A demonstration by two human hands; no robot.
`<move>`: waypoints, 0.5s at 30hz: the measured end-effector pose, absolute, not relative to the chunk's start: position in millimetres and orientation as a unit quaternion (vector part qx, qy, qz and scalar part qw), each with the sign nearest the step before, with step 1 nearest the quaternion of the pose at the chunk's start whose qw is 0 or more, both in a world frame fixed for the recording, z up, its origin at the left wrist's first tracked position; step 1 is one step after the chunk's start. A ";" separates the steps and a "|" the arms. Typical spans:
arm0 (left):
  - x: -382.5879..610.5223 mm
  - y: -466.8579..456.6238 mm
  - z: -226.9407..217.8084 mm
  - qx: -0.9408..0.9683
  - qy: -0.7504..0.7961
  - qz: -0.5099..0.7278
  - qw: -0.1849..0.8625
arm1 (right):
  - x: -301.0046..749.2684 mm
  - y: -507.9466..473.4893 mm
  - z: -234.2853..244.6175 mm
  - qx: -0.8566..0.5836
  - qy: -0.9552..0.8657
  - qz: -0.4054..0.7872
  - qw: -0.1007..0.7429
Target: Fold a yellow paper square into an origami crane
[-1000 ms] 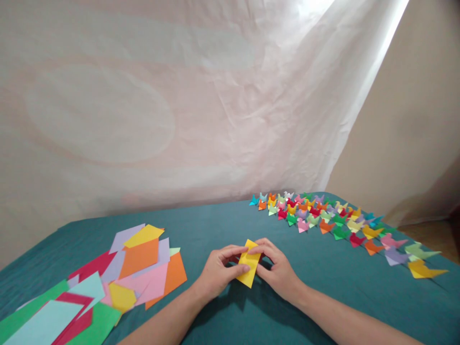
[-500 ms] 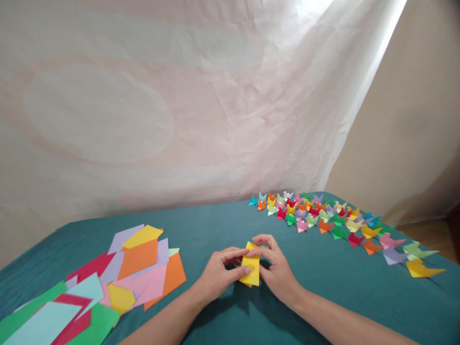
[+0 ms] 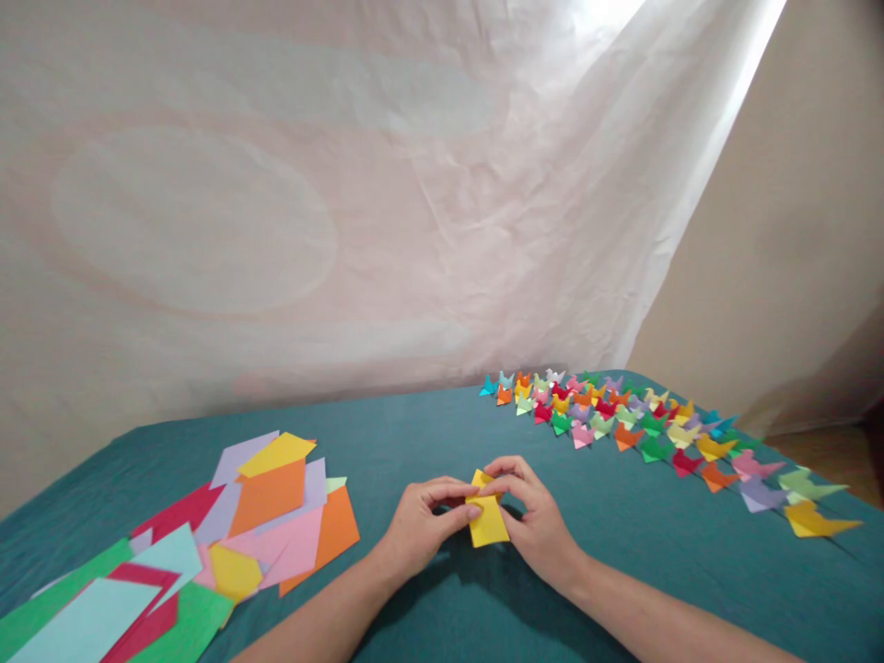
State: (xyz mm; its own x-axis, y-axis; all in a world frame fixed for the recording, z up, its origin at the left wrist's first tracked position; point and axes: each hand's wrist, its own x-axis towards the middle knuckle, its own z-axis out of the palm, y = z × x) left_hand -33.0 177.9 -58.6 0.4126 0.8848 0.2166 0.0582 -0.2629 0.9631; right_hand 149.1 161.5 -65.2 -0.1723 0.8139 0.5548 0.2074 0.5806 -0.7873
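A small piece of folded yellow paper point(image 3: 490, 523) is held up between both hands, just above the green cloth. My left hand point(image 3: 424, 520) pinches its left side, thumb on the near face and fingers behind the upper part. On the other side, my right hand point(image 3: 531, 511) grips the paper's right edge, with its index finger bent over the top. A fold runs across the paper between the fingertips, and a smaller yellow flap shows above it. The right thumb is mostly hidden behind the paper.
Loose coloured paper sheets point(image 3: 269, 497) lie overlapping on the left of the green-covered table point(image 3: 387, 433). Rows of small folded paper birds point(image 3: 653, 448) in many colours stand on the right. A pale cloth point(image 3: 387, 230) hangs behind the table.
The yellow paper has turned in my fingers: its lower part now swings slightly right and looks wider and shorter. The left thumb has shifted up toward the fold.
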 end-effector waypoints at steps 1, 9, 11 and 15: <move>-32.8 178.0 -58.7 0.676 0.350 0.420 0.495 | 149.3 161.7 -65.1 -0.358 -0.711 0.281 0.536; -32.8 178.8 -59.3 0.665 0.358 0.439 0.486 | 150.7 163.6 -62.6 -0.363 -0.715 0.285 0.525; -32.8 178.9 -58.8 0.658 0.358 0.445 0.491 | 150.7 163.1 -61.4 -0.362 -0.714 0.286 0.526; -32.9 178.5 -57.7 0.641 0.358 0.446 0.511 | 149.5 162.7 -61.3 -0.371 -0.695 0.306 0.535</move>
